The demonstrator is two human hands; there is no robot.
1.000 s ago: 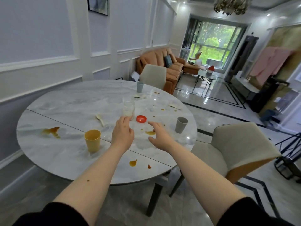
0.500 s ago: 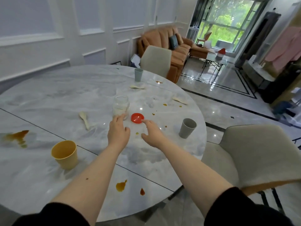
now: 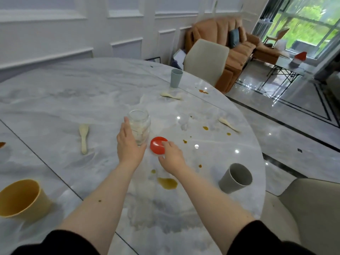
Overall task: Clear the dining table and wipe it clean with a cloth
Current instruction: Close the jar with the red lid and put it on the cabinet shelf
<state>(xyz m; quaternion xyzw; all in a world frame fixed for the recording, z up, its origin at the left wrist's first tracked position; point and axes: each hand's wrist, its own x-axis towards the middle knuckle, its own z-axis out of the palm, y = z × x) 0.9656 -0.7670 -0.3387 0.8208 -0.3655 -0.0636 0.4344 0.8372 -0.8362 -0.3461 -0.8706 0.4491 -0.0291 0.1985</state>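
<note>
At the near left edge of the bench [image 3: 55, 100] stands a yellow cup [image 3: 20, 198], and toward the near right edge a grey cup [image 3: 235, 178], both upright and untouched; between them lies a brown spill [image 3: 167, 183] with smaller drops around it. Mid-bench, the left hand [image 3: 129, 146] is placed against the near left side of the open glass jar [image 3: 140, 128], palm to the glass with fingers [image 3: 126, 124] extended up the wall; whether they have closed round it cannot be told. The right hand [image 3: 172, 156] rests on the near right rim of the red lid [image 3: 157, 145], its fingers curled onto the lid, which lies flat on the bench just beside the jar's base. The step in hand appears to be collecting jar and lid for removal. The person should wrap the left fingers fully round the jar before lifting, since the glass is smooth and probably carries residue inside. A flat lid on polished stone gives little purchase, so it should be tipped up by one edge or slid toward the bench edge rather than pinched from above. Capping the jar would leave one hand free. Beyond lie a spoon [image 3: 83, 137] toward the left, another spoon [image 3: 228, 124] near the right edge, and a third spoon [image 3: 171, 95] beside the blue cup [image 3: 176, 78] at the far edge. No cloth is in view.
</note>
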